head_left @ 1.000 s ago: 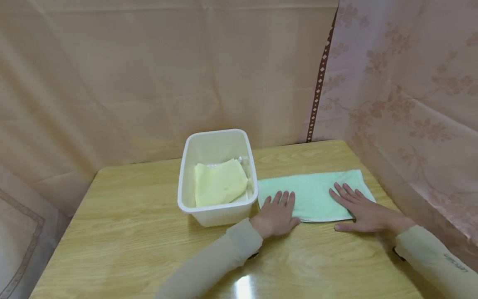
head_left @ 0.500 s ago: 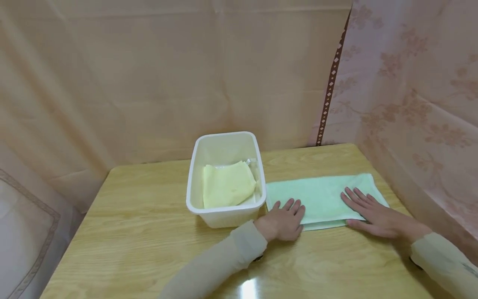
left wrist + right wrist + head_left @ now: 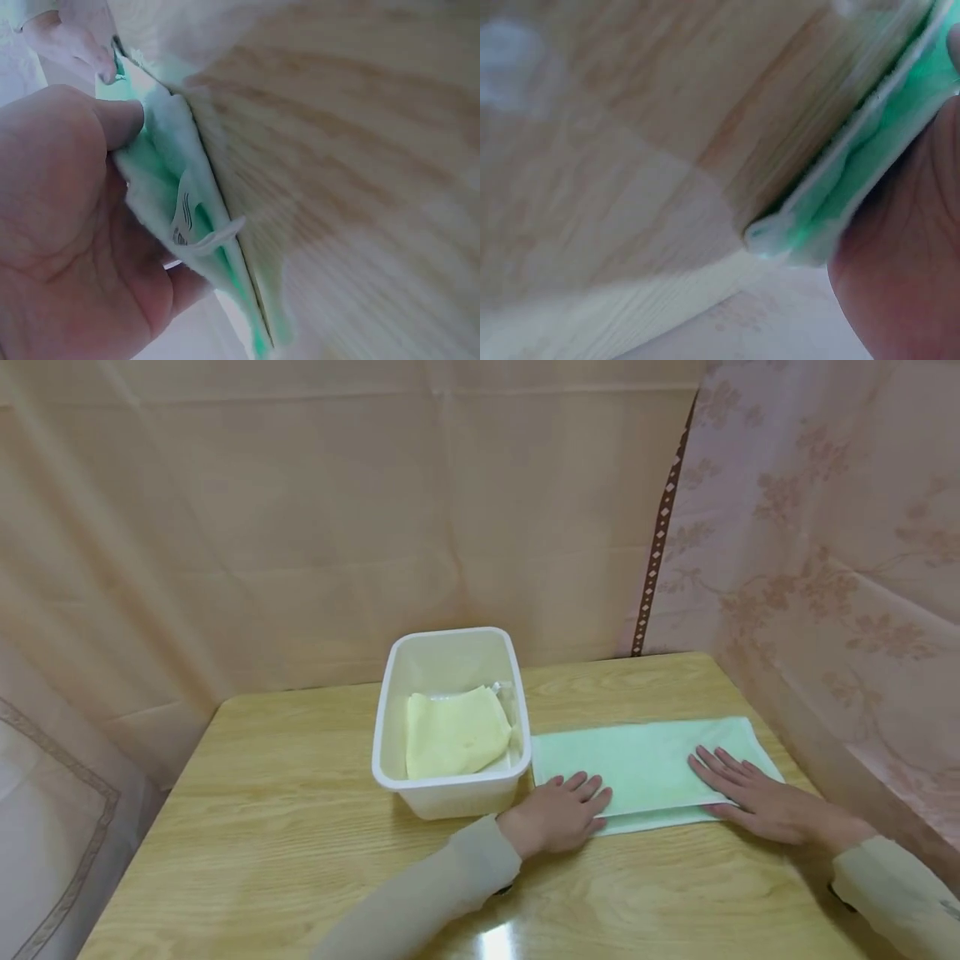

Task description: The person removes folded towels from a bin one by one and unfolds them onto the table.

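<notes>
A folded mint-green towel (image 3: 637, 768) lies on the right of the table, its front edges parted so that a strip of the lower layer shows. My left hand (image 3: 558, 814) is on its near left corner, fingers on top and thumb at the parted edge. The left wrist view has that hand (image 3: 82, 225) pinching the upper layer (image 3: 154, 210), with a white label (image 3: 184, 214) hanging inside the fold. On the right part, my right hand (image 3: 772, 802) holds the same layer, its thumb tucked at the front edge. Its palm (image 3: 900, 240) is beside the fold in the right wrist view.
Just left of the towel stands a white plastic bin (image 3: 450, 789) with a folded yellow cloth (image 3: 456, 733) inside. Wooden table (image 3: 285, 810) surface extends to the left and front. Curtains (image 3: 322, 527) hang behind and along the right side.
The towel's front edges have parted and more of the lower layer now shows. Both thumbs have come in to the front edge. The bin stays put while the head view shifts slightly.
</notes>
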Motion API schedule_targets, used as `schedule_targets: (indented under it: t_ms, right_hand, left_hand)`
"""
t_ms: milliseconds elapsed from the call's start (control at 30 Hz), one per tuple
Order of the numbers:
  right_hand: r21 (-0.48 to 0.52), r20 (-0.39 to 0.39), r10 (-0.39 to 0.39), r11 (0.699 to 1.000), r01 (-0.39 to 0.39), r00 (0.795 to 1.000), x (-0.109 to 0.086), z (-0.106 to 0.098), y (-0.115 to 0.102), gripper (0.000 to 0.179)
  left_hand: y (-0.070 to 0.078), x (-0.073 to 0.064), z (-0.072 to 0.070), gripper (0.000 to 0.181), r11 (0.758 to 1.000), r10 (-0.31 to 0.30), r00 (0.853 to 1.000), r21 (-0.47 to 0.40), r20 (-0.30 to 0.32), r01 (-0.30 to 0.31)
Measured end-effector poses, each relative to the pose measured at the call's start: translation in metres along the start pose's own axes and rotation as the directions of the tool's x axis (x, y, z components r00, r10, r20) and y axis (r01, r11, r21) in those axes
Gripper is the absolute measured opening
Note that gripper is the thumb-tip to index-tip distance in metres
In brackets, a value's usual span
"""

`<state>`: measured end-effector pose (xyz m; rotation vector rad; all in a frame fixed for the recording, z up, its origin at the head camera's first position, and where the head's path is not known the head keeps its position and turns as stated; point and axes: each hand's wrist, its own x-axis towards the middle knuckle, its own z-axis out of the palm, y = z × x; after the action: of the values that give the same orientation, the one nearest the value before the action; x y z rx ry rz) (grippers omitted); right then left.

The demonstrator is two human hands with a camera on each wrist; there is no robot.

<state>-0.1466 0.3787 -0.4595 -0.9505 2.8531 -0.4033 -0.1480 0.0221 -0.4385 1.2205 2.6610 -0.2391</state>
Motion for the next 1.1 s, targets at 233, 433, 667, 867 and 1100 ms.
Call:
schedule_targets:
  t_ms: [233,433,667,867,1100]
  right_hand:
    - [0.009,-0.018,0.025,1.0,-0.024,1.0,-0.007,0.003,0.005,0.065]
    - [0.107,0.039,0.089,0.99,-0.092,0.995,-0.004,-0.001,0.003,0.06]
    - [0.091,0.024,0.075,0.993,-0.077,0.997,-0.005,-0.003,0.006,0.057]
    - [0.195,0.038,0.135,0.971,-0.14,0.99,-0.006,-0.013,0.01,0.06]
    - [0.254,0.057,0.167,0.951,-0.176,0.984,-0.017,-0.014,0.014,0.062]
  left_hand:
    - [-0.005,-0.008,0.004,0.053,1.0,0.03,0.999,0.001,-0.032,-0.03]
    - [-0.005,-0.002,0.007,0.052,1.0,0.022,0.991,0.023,-0.129,-0.019]
    - [-0.004,0.005,0.006,0.054,1.0,-0.024,0.992,0.003,-0.123,0.024]
    - [-0.003,0.008,0.005,0.054,0.997,-0.022,0.995,-0.081,-0.094,0.014]
    - [0.008,0.008,0.001,0.057,0.993,-0.05,0.997,-0.108,-0.052,0.044]
